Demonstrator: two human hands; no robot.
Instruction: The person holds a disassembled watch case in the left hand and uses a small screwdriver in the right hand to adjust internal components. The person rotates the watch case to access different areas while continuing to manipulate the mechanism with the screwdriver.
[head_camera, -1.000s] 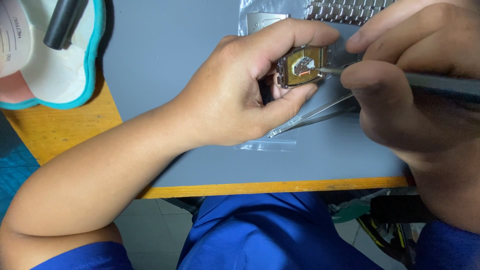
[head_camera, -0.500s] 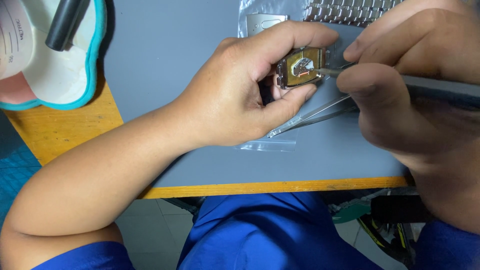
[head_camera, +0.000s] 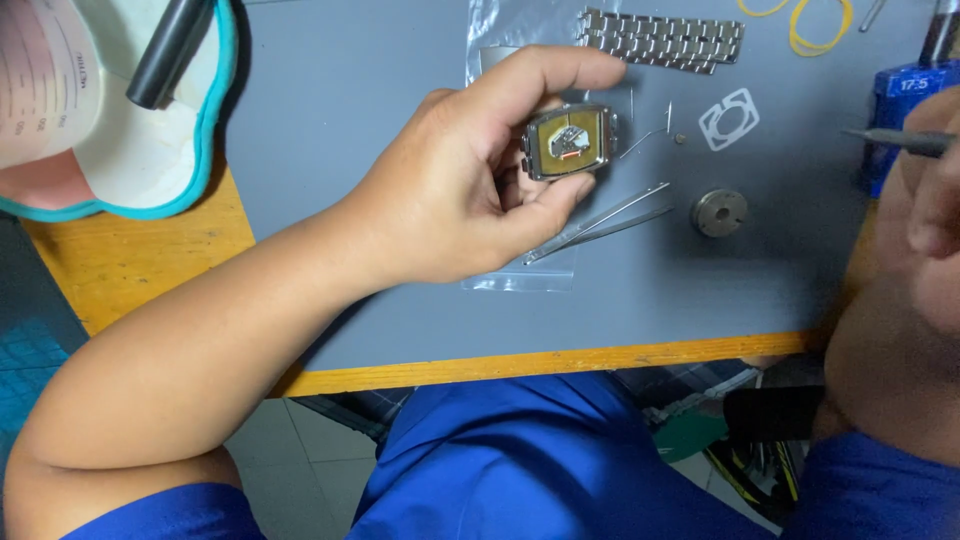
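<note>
Fingers (head_camera: 560, 75) of left hand (head_camera: 460, 190) grip opened watch case (head_camera: 570, 142).

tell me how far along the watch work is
Done: the metal bracelet lies detached on the grey mat, and the white spacer frame and a round metal piece sit out beside the tweezers. In hand: the left hand pinches the open watch case, movement exposed; the right hand holds a thin tool off to the side. Left, probably: closing the case and refitting the bracelet.
</note>
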